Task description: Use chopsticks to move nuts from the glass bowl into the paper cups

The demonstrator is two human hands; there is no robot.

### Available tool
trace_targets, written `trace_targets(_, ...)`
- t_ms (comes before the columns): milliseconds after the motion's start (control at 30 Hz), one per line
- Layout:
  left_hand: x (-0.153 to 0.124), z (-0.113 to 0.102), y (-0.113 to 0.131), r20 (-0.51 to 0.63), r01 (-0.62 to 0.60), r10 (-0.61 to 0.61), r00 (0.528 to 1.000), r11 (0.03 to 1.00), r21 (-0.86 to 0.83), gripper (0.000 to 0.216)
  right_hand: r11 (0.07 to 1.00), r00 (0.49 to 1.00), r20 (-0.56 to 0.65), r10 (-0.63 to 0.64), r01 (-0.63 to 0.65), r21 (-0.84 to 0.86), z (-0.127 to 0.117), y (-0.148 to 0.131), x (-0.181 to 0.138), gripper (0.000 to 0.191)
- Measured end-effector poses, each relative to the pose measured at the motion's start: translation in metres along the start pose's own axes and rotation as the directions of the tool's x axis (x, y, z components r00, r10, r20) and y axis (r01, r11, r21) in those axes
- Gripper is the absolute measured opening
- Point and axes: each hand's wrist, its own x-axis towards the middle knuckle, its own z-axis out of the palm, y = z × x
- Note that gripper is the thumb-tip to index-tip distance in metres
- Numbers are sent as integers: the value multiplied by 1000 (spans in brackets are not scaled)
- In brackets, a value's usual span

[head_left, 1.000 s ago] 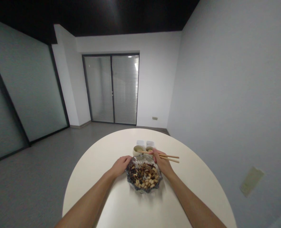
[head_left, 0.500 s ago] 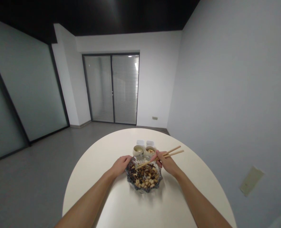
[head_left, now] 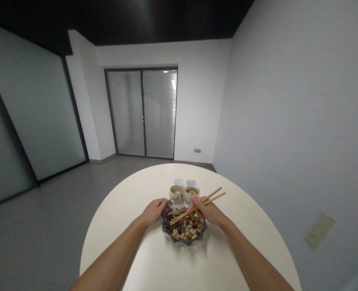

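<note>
A glass bowl (head_left: 169, 236) full of mixed dark and pale nuts or beans sits on the round white table (head_left: 154, 266) in front of me. My left hand (head_left: 154, 210) rests against the bowl's left rim, fingers curled on it. My right hand (head_left: 206, 210) grips a pair of wooden chopsticks (head_left: 197, 205). Their tips point down and left into the bowl's contents. Whether a piece is pinched between the tips I cannot make out.
Two small round cups (head_left: 176, 191) stand just behind the bowl, one holding pale pieces (head_left: 192, 192). Behind them are two small white square containers (head_left: 185, 182). A grey wall is close on the right; sliding glass doors stand at the far end.
My right hand swung the chopsticks from over the small cups down into the bowl, tips now lower and further left. My left hand stayed on the rim.
</note>
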Motion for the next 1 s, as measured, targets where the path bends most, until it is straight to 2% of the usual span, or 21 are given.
trace_targets(367,-2,-2,6,1,3,-3,1000,1000,0,53,1000,1000,7,-11,11,16,1,-5,-1,59)
trace_targets(1000,-2,0,-2,-6,8,-8,1000,1000,-9,53,999,988,-152,-38,42,21,-19,5,2,62)
